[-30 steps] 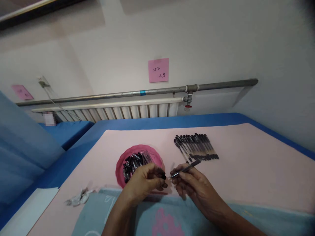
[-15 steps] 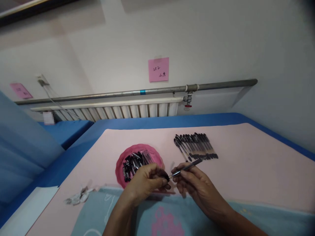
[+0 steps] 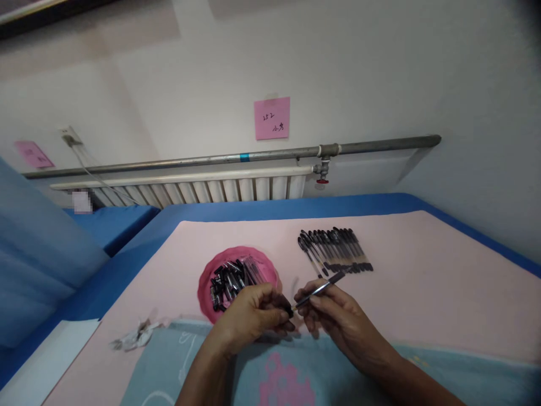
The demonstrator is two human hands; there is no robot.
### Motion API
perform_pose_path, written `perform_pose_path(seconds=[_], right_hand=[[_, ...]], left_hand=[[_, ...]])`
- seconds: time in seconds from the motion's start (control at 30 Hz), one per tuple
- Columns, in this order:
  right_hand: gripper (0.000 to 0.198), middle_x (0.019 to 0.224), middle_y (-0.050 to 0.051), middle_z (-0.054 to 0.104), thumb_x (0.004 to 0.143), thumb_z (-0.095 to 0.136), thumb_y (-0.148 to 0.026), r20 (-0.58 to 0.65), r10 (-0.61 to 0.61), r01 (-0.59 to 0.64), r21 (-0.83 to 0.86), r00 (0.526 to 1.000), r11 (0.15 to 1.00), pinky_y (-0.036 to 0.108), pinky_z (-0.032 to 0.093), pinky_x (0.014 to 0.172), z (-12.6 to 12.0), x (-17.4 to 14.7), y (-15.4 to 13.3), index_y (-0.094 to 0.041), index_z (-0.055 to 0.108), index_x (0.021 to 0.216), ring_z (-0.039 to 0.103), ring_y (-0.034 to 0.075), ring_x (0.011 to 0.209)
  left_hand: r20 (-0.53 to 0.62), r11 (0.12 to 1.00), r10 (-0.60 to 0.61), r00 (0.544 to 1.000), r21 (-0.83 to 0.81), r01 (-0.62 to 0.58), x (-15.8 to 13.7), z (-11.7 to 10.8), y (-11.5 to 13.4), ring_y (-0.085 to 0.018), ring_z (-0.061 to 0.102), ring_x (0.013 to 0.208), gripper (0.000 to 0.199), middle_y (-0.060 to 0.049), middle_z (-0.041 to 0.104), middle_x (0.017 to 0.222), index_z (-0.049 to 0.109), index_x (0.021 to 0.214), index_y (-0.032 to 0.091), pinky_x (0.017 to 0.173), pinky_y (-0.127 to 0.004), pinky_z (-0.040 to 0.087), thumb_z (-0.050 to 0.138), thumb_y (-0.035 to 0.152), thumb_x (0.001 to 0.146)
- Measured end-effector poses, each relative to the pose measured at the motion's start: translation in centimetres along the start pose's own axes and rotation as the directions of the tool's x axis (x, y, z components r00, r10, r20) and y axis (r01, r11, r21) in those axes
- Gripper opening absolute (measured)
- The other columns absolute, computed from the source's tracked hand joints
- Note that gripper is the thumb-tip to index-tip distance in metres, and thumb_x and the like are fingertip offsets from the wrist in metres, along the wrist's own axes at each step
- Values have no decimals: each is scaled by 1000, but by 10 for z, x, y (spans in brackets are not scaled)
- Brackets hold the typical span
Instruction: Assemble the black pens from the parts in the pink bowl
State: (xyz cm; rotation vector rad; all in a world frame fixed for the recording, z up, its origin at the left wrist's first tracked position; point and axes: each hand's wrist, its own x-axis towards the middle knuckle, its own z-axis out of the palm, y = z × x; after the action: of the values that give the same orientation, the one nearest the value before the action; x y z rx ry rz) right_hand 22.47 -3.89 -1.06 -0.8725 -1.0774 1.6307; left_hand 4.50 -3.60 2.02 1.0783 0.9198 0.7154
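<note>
My right hand (image 3: 338, 316) pinches a slim pen (image 3: 321, 288) with a clear barrel and a dark rear end, tilted with its tip down toward the left. At that tip, my left hand (image 3: 257, 316) is closed on a small black pen cap (image 3: 291, 310), mostly covered by the fingers. Behind my left hand sits a pink scalloped bowl (image 3: 203, 282) holding black caps (image 3: 218, 282) and clear pen parts (image 3: 252, 270). Beyond my right hand lies a slanted row of several capped black pens (image 3: 336, 251), side by side.
A pink sheet (image 3: 422, 282) covers the blue-edged table (image 3: 236, 211). Along the near edge lies a teal patterned cloth (image 3: 203, 361). Crumpled wrapping (image 3: 137, 336) and a white board (image 3: 63, 355) are on the left. A radiator (image 3: 220, 189) and pipe (image 3: 177, 163) run along the wall.
The pen's tip and the black cap between my hands have shifted very slightly. Both hands stay in almost the same place; the bowl and the row of pens are unchanged.
</note>
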Motion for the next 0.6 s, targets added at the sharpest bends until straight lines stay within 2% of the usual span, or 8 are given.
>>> perform_pose_path(seconds=[0.13,0.33,0.5,0.6], right_hand=[[16,71,3,62,76,59,-31,37,-28,29,-11,999,1000,25,41,45,-2,-1,-1,-18,57,86,57,14,56],[17,75,4,62,75,61,-32,80,-72,81,-112,994,990,27,45,51,-6,-1,-2,-18,60,86,57,14,58],[22,70,3,63,76,61,-36,2,-38,38,-93,999,995,24,41,42,-3,1,1,-17,58,88,56,13,52],[25,58,0,59,73,63,-40,-103,-17,3,-131,995,991,21,36,37,1,1,3,-16,57,77,50,10,42]], left_hand=[[0,1000,1,1000,-13,-1,1,2,-1,-15,62,60,23,-2,62,63,55,73,13,58,-26,46,69,27,62],[10,1000,-1,1000,-22,1,2,4,-2,-14,62,59,24,-2,60,59,55,72,12,57,-25,46,69,30,61],[-73,998,20,997,-59,-24,3,6,-2,-12,62,60,28,0,60,64,54,70,13,60,-25,47,73,31,58],[-89,998,30,996,-46,-34,4,6,-3,-13,61,60,30,0,61,63,54,68,14,60,-25,47,74,32,56]])
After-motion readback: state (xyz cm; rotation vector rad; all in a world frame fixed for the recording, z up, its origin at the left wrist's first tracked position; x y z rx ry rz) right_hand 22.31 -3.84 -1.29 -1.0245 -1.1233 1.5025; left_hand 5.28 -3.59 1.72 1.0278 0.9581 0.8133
